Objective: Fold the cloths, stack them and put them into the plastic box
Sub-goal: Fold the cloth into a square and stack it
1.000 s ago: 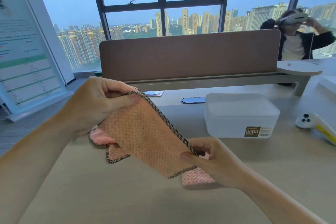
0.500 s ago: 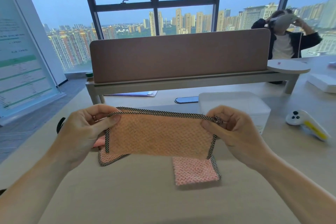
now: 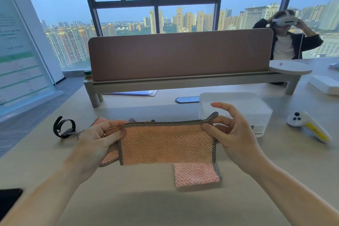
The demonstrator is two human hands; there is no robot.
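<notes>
Forearms enter from 7 and 5 o'clock, bare, meeting over the pale table point(image 3: 128, 205).

Item, dark flat object point(image 3: 8, 202): at 8 o'clock, cut by the frame edge; identity cannot be told.

Item, folded pink cloth point(image 3: 196, 175): flat on the table at 6 o'clock, checked trim along its right side, partly hidden under the held cloth.

Item, orange cloth point(image 3: 165, 145): at centre, held up and stretched between both hands, checked black-and-white border on top and sides, lower edge hanging just above the table.

Item, left hand point(image 3: 95, 139): grip closed, thumb and fingers pinching the cloth's upper left corner. More pink cloth point(image 3: 110, 157) lies beneath and behind this hand.

Item, right hand point(image 3: 233, 134): thumb and forefinger pinch the upper right corner; the remaining fingers are spread loose.

Item, black strap point(image 3: 63, 127): on the table at 10 o'clock.

Item, plastic box point(image 3: 253, 108): white, translucent, at 2 o'clock, just behind the right hand; whether its lid is on cannot be told.

Item, white controller point(image 3: 308, 125): yellow-striped, at 3 o'clock.

Item, brown divider panel point(image 3: 179, 55): upright on a low riser at 12 o'clock.

Item, seated person point(image 3: 288, 42): at 1 o'clock, beyond the divider, both hands raised to a headset.
</notes>
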